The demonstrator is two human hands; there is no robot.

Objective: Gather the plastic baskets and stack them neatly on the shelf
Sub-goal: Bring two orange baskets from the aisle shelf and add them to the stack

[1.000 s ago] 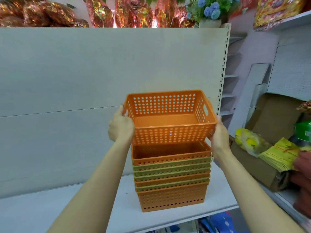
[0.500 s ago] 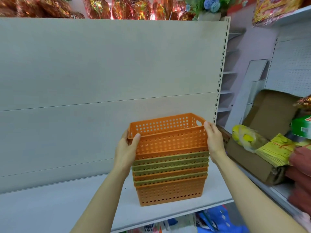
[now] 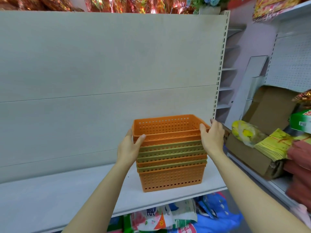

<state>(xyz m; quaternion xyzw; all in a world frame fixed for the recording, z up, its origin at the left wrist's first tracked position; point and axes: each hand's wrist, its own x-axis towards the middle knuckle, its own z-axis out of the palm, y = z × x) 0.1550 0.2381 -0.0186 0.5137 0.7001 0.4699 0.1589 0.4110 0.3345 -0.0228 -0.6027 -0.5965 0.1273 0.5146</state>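
A stack of nested perforated plastic baskets [image 3: 171, 175], orange and olive green, stands on the white shelf [image 3: 67, 195] near its right end. The top orange basket [image 3: 166, 126] sits nested down into the stack. My left hand [image 3: 129, 147] grips its left rim, thumb on the front edge. My right hand [image 3: 212, 137] holds the right rim, thumb over the front corner.
A grey back panel rises behind the shelf. A cardboard box [image 3: 252, 153] with yellow packets [image 3: 274, 145] sits on the neighbouring shelf to the right. Bagged goods [image 3: 168, 219] lie below the shelf edge. Foil decorations hang above.
The top orange basket, held above the stack a second ago, has come down and nested fully into it. Both hands stayed on its sides.
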